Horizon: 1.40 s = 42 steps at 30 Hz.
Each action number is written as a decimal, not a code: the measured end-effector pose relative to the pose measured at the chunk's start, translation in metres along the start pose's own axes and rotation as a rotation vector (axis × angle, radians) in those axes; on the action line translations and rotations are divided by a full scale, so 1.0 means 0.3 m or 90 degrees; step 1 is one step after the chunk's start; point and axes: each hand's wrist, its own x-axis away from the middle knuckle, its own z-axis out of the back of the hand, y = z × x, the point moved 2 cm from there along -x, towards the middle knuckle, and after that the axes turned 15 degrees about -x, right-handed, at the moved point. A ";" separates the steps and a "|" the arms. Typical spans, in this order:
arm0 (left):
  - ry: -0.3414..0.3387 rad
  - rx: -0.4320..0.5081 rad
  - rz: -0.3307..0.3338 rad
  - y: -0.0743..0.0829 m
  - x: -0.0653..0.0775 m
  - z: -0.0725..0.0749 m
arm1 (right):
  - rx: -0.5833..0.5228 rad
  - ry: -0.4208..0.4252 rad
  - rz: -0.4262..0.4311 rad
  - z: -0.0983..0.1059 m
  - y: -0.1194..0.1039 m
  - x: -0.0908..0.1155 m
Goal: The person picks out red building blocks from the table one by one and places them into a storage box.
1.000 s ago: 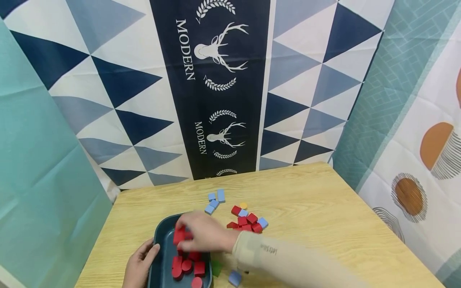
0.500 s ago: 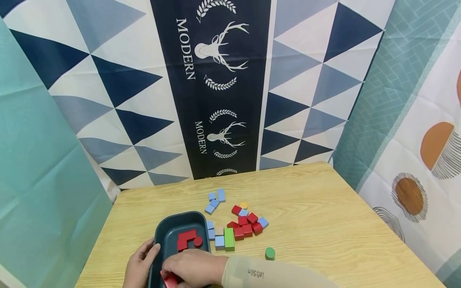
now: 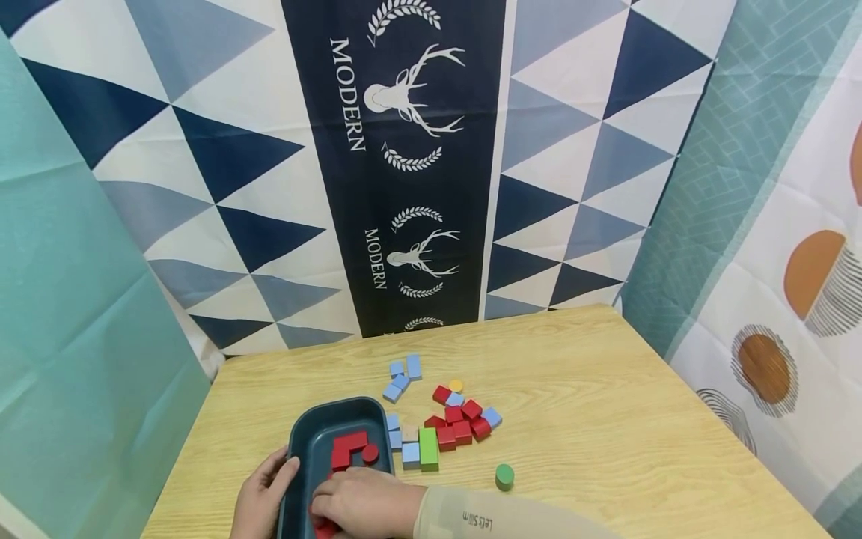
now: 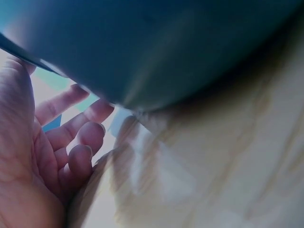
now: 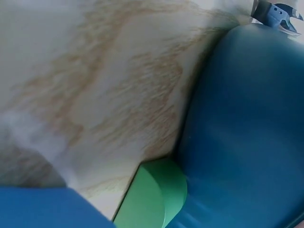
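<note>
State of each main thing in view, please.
Dark teal open tray: upright on woodgrain table, holding red blocks.
Left hand: gripping tray's side.
Right hand: inside tray, grip unclear.
Green cylinder: standing upright.
Lime rectangular block: between blue block and red block.
Yellow disc: lying flat.

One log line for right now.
left hand: grips tray rim | right hand: inside tray, at red blocks, grip unclear | table: blue blocks, green cylinder

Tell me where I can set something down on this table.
The table is bare on the right, past the green cylinder and red blocks, and at the back-left, behind the tray. It's crowded beside the tray's right edge, with blue blocks and a light green block bunched together.
</note>
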 end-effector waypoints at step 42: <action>0.002 -0.006 0.004 -0.010 -0.004 -0.004 | -0.140 0.203 0.053 0.133 0.046 0.087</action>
